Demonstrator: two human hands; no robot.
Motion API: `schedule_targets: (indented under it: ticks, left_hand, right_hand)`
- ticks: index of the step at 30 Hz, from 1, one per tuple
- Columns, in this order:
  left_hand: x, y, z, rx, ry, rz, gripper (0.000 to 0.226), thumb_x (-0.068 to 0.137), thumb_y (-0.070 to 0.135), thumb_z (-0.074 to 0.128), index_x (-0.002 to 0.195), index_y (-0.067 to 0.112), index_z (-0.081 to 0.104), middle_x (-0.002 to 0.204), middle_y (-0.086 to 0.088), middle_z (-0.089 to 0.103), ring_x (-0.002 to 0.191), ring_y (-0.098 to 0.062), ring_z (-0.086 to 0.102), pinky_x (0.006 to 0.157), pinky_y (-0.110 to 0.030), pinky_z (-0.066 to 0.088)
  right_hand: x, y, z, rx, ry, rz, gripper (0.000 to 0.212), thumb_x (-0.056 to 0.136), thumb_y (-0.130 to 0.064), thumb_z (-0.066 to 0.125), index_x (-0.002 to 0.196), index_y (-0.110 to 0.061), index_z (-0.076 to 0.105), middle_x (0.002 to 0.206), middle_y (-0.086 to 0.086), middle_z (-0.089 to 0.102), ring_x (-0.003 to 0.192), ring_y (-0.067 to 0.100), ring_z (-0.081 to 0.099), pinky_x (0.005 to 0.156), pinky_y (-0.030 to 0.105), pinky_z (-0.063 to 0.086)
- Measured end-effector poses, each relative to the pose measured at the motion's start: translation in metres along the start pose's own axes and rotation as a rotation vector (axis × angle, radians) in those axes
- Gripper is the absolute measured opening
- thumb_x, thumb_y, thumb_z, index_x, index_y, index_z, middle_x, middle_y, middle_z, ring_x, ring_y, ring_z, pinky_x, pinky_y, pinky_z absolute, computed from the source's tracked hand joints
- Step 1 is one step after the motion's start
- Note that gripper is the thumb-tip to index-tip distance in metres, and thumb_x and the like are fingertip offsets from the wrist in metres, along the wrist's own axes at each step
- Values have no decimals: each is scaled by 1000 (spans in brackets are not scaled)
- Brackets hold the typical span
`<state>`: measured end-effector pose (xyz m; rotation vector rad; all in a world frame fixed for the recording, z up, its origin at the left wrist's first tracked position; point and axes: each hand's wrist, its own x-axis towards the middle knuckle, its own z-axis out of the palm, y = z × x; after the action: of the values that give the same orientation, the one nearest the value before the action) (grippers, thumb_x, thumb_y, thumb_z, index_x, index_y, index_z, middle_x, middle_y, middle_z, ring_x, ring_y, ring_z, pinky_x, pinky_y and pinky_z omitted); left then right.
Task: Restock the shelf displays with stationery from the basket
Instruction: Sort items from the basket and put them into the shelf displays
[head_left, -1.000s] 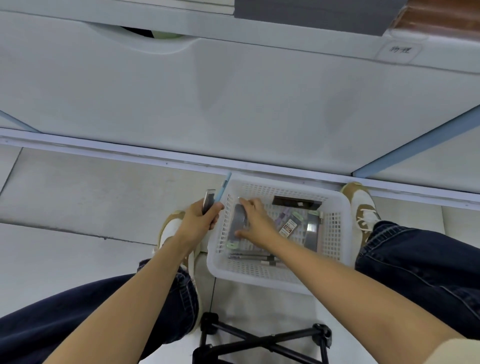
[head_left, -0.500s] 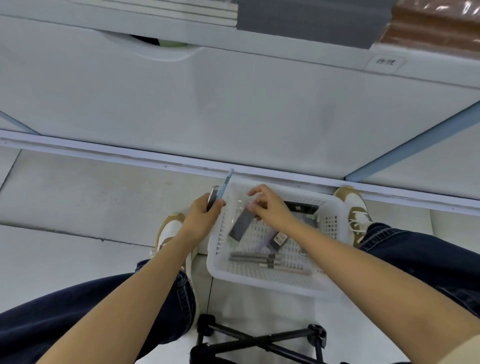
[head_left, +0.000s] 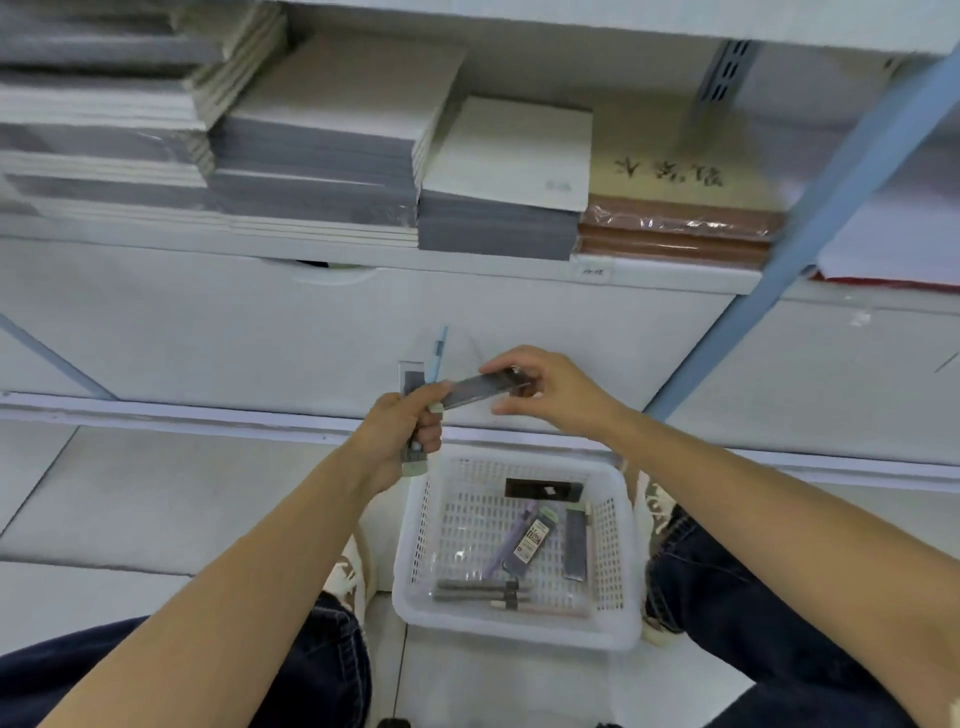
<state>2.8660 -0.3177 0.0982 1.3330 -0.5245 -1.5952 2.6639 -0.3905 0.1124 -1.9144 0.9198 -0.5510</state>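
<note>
left hand (head_left: 402, 434) clenches upright stationery bundle (head_left: 422, 405) | right hand (head_left: 550, 389) pinches flat grey packet (head_left: 480, 391) | above white perforated plastic basket (head_left: 519, 631)

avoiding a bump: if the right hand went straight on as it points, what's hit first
Probably the left hand gripping pens; the right hand holds a grey pack almost touching it, depth unclear.

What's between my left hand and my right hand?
A flat grey packet, seen in the head view: the right hand pinches one end, the other end reaches the left hand, which grips a blue pen.
</note>
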Motion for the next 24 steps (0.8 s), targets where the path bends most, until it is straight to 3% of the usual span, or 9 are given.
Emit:
schedule_targets:
  ticks: [4, 6, 8, 12, 14, 16, 18, 21, 24]
  left_hand:
    - [-23, 27, 17, -55, -102, 86, 55, 74, 62, 66, 93, 10, 64, 57, 5, 26, 45, -10, 26, 41, -21, 31]
    - [-34, 37, 28, -8, -85, 228, 60, 67, 63, 69, 98, 11, 65, 56, 5, 28, 47, -10, 27, 47, -23, 29]
    - [-45, 44, 41, 66, -19, 381, 46, 69, 52, 74, 90, 12, 67, 53, 6, 32, 48, -11, 29, 53, -30, 25]
    - [-61, 66, 64, 130, 43, 533, 19, 83, 36, 73, 78, 18, 68, 51, 5, 37, 47, -10, 30, 46, -26, 28]
    - [-68, 79, 73, 193, 28, 565, 22, 84, 31, 73, 70, 18, 61, 51, 5, 36, 46, -11, 29, 43, -23, 26]
    - [-75, 91, 84, 262, -13, 601, 24, 85, 25, 73, 70, 16, 57, 49, 8, 38, 45, -10, 28, 41, -19, 26]
    - [-81, 104, 94, 340, -40, 638, 22, 87, 21, 71, 72, 14, 57, 46, 12, 41, 43, -8, 29, 40, -17, 30]
    - [-88, 132, 111, 422, -89, 670, 16, 91, 24, 66, 82, 13, 60, 48, 14, 48, 44, -5, 33, 43, -17, 33]
    - [-93, 166, 132, 305, -207, 656, 10, 98, 18, 53, 89, 14, 51, 55, 8, 41, 48, -9, 33, 46, -21, 30]
  right_hand:
    - [-5, -32, -19, 29, 113, -63, 17, 94, -15, 61, 102, -4, 70, 85, 12, 69, 58, 21, 54, 58, 30, 48]
    - [-8, -48, -29, 93, 119, -70, 19, 97, -17, 56, 101, -3, 69, 84, 10, 70, 53, 21, 52, 52, 30, 45]
    - [-11, -63, -37, 132, 60, -59, 20, 99, -21, 53, 100, -7, 68, 84, 9, 72, 51, 19, 51, 49, 28, 43]
    - [-16, -95, -52, 64, -51, -61, 28, 99, -30, 52, 103, -8, 70, 88, 3, 74, 68, 10, 62, 63, 24, 48]
    - [-16, -113, -59, 20, 45, -127, 23, 97, -31, 55, 107, -14, 68, 94, -3, 71, 83, 8, 65, 72, 26, 52]
    - [-14, -132, -68, 39, 162, -192, 23, 94, -26, 61, 114, -16, 63, 101, 4, 69, 94, 16, 66, 81, 34, 54]
    - [-14, -151, -79, 33, 203, -233, 23, 90, -17, 66, 114, -15, 64, 96, 10, 67, 88, 20, 64, 81, 37, 54]
    - [-16, -175, -105, -56, 242, -268, 18, 89, -15, 68, 106, -18, 67, 87, -1, 68, 81, 16, 63, 76, 31, 55]
    - [-16, -197, -138, 9, 382, -326, 18, 89, -11, 67, 107, -13, 65, 95, 3, 70, 84, 16, 65, 79, 27, 54]
